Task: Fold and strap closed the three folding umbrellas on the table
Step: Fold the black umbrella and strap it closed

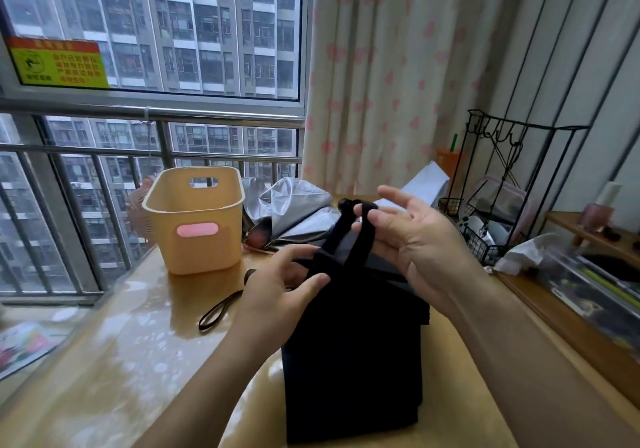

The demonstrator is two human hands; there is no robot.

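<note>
A dark navy folding umbrella point(353, 350) lies on the wooden table point(138, 361) in front of me, its canopy gathered into flat pleats. My left hand point(277, 295) holds the pleated cloth near the top, fingers curled over the strap's base. My right hand point(408, 229) pinches the upper end of the dark closing strap point(349, 236) between thumb and index finger, its other fingers spread. Behind it lies a silver umbrella point(294, 212), loose and crumpled. A black wrist loop point(216, 312) from an umbrella handle rests on the table to the left.
A yellow plastic basket point(197, 219) with a pink label stands at the back left. A black wire rack point(498, 201) and a wooden shelf point(588, 295) with clutter fill the right side. A window railing point(104, 156) runs behind the table.
</note>
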